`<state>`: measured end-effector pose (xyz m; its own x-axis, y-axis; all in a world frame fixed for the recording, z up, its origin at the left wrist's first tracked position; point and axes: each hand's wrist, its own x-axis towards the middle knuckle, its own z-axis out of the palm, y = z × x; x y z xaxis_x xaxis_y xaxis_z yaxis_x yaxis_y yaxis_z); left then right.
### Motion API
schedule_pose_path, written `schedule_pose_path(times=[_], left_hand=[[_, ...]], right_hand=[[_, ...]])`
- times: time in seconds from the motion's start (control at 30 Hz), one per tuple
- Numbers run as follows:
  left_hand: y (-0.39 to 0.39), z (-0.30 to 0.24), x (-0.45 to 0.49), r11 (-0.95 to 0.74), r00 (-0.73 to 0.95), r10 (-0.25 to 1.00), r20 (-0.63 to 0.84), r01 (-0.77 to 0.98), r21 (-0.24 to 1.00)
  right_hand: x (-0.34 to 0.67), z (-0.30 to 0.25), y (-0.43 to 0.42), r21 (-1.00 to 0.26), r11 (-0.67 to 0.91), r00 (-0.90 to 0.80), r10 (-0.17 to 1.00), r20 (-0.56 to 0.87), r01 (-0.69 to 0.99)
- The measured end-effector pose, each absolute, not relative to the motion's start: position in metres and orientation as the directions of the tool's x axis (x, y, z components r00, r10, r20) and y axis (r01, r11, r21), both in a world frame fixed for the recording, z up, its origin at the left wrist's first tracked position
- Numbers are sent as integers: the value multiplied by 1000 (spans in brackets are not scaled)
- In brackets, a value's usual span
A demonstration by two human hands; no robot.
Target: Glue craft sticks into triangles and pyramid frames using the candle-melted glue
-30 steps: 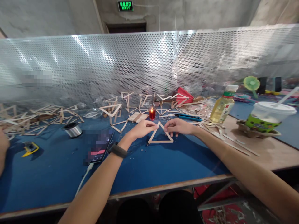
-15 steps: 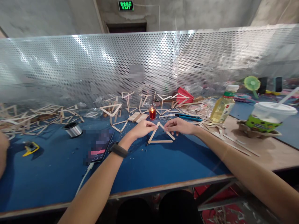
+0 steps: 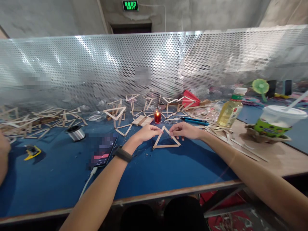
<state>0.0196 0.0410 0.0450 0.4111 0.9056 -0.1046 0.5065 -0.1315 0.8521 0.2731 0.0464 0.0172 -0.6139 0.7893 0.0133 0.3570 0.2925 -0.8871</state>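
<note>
Between my hands is a triangle of wooden craft sticks point(image 3: 167, 146), its apex pointing away from me and its bottom stick lying crosswise. My left hand point(image 3: 148, 132) pinches the left side near the apex. The fingers of my right hand point(image 3: 183, 131) close on the right side stick, a little below the apex. At the lower right corner, the right stick meets the end of the bottom one. Just behind the apex, a small red candle point(image 3: 157, 117) burns in a glass.
Several stick frames point(image 3: 115, 113) stand behind and to the left. A phone point(image 3: 104, 152) with a cable, a wire spool point(image 3: 75, 133) and a yellow cutter point(image 3: 32, 152) lie left. Blue pens point(image 3: 194, 121), loose sticks, a bottle point(image 3: 230, 108) and a lidded cup point(image 3: 274, 120) are right.
The lower end of the right stick has come to meet the bottom stick's right end, closing the gap at that corner. Both hands hold nearly the same position.
</note>
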Motion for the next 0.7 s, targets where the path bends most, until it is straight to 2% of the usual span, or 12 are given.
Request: schedule_pose_path(times=[0.7], left_hand=[[50, 36, 16, -59, 458, 870, -182, 463, 884]], right_hand=[[274, 14, 48, -884, 311, -617, 786, 33, 349]])
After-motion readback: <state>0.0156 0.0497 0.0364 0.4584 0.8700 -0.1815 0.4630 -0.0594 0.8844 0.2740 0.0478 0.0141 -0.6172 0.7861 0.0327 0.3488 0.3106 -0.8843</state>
